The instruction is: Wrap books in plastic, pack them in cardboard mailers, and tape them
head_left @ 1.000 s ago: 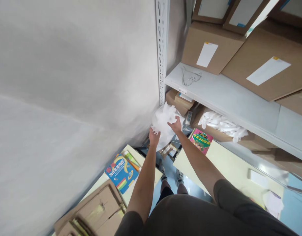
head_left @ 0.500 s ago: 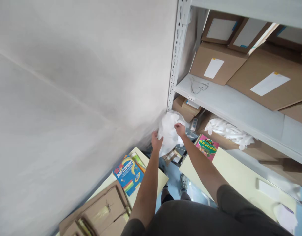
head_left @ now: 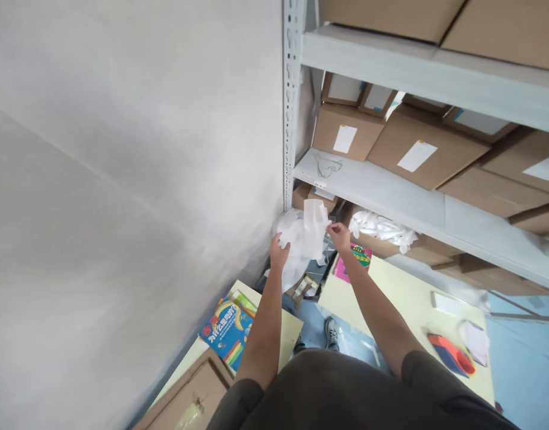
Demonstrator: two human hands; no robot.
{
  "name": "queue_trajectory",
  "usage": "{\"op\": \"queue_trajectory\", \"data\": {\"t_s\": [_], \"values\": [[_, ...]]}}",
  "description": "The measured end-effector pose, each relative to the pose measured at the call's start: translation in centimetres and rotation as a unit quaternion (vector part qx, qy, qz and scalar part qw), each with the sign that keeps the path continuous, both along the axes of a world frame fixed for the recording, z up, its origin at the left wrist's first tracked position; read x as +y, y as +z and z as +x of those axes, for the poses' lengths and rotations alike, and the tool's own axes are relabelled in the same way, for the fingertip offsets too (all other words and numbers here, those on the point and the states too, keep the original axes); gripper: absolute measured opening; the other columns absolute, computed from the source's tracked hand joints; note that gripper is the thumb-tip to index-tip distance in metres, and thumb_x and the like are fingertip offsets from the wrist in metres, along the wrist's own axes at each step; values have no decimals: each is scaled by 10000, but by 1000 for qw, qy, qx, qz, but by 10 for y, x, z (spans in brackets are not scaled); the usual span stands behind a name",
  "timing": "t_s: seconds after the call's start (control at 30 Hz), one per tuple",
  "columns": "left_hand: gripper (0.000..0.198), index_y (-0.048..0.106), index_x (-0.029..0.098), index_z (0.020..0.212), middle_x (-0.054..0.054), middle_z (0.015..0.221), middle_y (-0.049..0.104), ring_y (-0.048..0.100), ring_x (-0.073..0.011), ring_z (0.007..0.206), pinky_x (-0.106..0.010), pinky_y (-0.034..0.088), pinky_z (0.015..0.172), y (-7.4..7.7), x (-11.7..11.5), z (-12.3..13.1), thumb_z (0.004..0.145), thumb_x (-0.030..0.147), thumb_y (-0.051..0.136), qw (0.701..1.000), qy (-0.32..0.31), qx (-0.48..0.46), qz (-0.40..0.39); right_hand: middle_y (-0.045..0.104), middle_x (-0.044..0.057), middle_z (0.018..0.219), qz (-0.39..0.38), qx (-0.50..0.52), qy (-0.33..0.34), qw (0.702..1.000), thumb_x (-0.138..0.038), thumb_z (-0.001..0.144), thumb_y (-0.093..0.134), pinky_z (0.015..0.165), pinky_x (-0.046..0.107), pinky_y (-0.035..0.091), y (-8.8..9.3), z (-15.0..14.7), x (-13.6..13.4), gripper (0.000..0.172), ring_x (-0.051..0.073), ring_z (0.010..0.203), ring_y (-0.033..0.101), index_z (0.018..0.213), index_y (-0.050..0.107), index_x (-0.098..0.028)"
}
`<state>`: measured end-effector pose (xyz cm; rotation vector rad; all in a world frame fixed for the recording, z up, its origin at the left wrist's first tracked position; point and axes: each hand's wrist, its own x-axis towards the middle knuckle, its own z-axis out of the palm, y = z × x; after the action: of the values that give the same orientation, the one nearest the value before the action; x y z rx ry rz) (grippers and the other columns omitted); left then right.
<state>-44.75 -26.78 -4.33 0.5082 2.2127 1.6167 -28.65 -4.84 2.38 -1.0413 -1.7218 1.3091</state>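
Observation:
My left hand point(head_left: 280, 251) grips the near left side of a crumpled white plastic bag point(head_left: 293, 272), thumb and fingers apart around its edge. My right hand point(head_left: 339, 234) is closed in a pinch at the right edge of a thin white sheet point(head_left: 315, 222). That sheet stands up out of the bag's mouth; whether it is paper or plastic I cannot tell. The bag is in the corner between the wall and the shelf, above a dark bin or crate whose shape is mostly hidden.
A blue book point(head_left: 230, 331) and a cardboard box point(head_left: 189, 397) lie on the left table. The right table point(head_left: 400, 298) bears a pink book point(head_left: 344, 272) and a red-and-blue item point(head_left: 451, 355). Metal shelving point(head_left: 391, 188) holds cardboard boxes point(head_left: 418, 149), wire-framed glasses point(head_left: 328, 167) and white gloves point(head_left: 382, 228) below.
My right hand has moved to the right, away from my left, and a white sheet now rises from the bag. The view has tilted up and turned right, showing more shelving.

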Motion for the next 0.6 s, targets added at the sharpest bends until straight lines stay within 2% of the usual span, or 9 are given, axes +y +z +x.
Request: {"op": "queue_trajectory", "data": {"t_s": [0.07,0.2,0.37,0.5,0.57,0.6], "values": [[590,627,226,1468,-171,1534,620,643,-320,1327,-449,596,1041,11,6,4,903,293,781,1000,-27,-6,5,745,25,771,-10,11,1,1000,-562,732,807,685,318,555,12,12,-2,348,192,727,664,794,704,-235],[593,625,256,1497,-147,1583,605,637,-307,1356,-432,607,1027,30,17,19,928,315,779,992,-125,-28,18,752,28,794,-23,39,14,999,-555,732,832,699,337,570,33,33,-12,347,196,735,669,804,709,-239],[756,556,298,1582,-138,1666,526,585,-351,1447,-497,561,1103,45,34,48,877,305,830,978,-208,-18,15,755,24,804,-31,83,10,996,-498,739,858,769,365,596,60,77,-18,293,210,784,704,813,725,-248],[983,464,298,1649,-135,1760,383,401,-377,1604,-541,424,1258,47,64,89,768,255,898,973,-231,20,7,735,16,784,-57,139,-44,988,-430,735,849,752,370,592,77,150,-7,245,208,757,690,822,704,-252],[1041,488,272,1626,-146,1780,335,299,-379,1657,-549,329,1322,47,87,118,689,234,940,970,-242,40,6,703,2,751,-79,184,-77,977,-406,735,826,730,358,584,80,199,-1,226,196,722,665,809,667,-262],[1020,532,259,1584,-153,1773,345,294,-382,1658,-555,315,1329,48,99,135,657,236,957,966,-254,39,6,678,-10,727,-92,210,-91,969,-393,732,817,719,348,577,80,224,1,223,185,699,648,800,646,-268]]}}
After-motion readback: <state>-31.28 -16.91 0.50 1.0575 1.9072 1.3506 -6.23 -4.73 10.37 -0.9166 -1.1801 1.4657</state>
